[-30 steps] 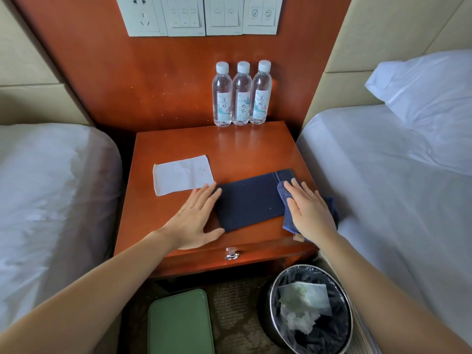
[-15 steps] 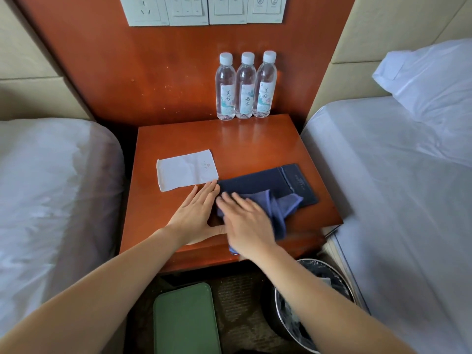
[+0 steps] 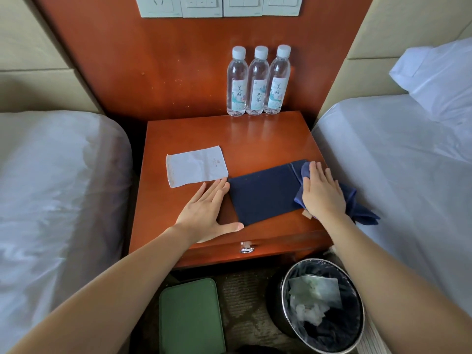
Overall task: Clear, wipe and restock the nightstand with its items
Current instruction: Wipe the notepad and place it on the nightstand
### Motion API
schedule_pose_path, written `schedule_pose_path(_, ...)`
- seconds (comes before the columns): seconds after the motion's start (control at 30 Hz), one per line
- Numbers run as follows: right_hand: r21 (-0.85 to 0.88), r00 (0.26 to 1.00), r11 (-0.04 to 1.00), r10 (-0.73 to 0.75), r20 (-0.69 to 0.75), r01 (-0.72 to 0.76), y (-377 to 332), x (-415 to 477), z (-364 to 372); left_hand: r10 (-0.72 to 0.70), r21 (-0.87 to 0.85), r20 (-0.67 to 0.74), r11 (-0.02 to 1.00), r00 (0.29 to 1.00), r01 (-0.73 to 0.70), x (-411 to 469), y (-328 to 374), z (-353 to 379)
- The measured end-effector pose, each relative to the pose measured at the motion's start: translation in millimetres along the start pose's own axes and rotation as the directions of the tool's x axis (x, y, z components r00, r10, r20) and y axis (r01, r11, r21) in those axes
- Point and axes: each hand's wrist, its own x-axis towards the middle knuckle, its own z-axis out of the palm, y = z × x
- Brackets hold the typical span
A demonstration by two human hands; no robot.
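Observation:
The wooden nightstand [image 3: 255,139] stands between two beds. Three water bottles [image 3: 258,81] line its back edge. A white paper bag [image 3: 195,166] lies flat at the left, and a dark navy flat pouch [image 3: 265,192] lies at the front right. My left hand [image 3: 207,212] rests flat on the top with straight fingers touching the pouch's left edge. My right hand [image 3: 322,192] presses a blue cloth [image 3: 357,205] flat onto the pouch's right end; the cloth hangs over the nightstand's right edge.
A white-sheeted bed [image 3: 51,200] lies at the left, another bed [image 3: 398,162] with a pillow [image 3: 434,75] at the right. A black-lined waste bin [image 3: 350,328] with paper scraps and a green case [image 3: 190,318] sit on the floor. Wall switches [image 3: 217,6] above.
My right hand swept the blue cloth left across the pouch, then back to its right end. My left hand stayed flat at the pouch's left edge.

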Motion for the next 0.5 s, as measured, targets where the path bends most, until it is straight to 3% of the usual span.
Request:
schedule_pose_path(0.07,0.005,1.000,1.000,-0.001,0.005,0.001,-16,-1,3,-0.001,0.002,0.001,1.000,1.000,0.001,0,0,0)
schedule_pose_path(0.2,-0.071,0.978,0.979,-0.194,-0.071,0.189,-52,-13,8,-0.002,-0.003,-0.005,1.000,1.000,0.002,0,0,1)
schedule_pose_path(0.37,-0.016,0.855,0.856,-0.516,-0.052,0.516,-115,-42,26,0.010,-0.013,-0.037,1.000,0.999,-0.011,0,1,2)
schedule_pose_path(0.43,-0.002,0.807,0.807,-0.591,-0.018,0.591,-114,-42,29,0.007,-0.013,-0.055,1.000,0.998,-0.008,-1,1,2)
schedule_pose_path(0.5,-0.042,0.808,0.807,-0.589,0.002,0.589,-88,-26,21,-0.002,-0.017,-0.036,1.000,0.999,0.002,-1,1,1)
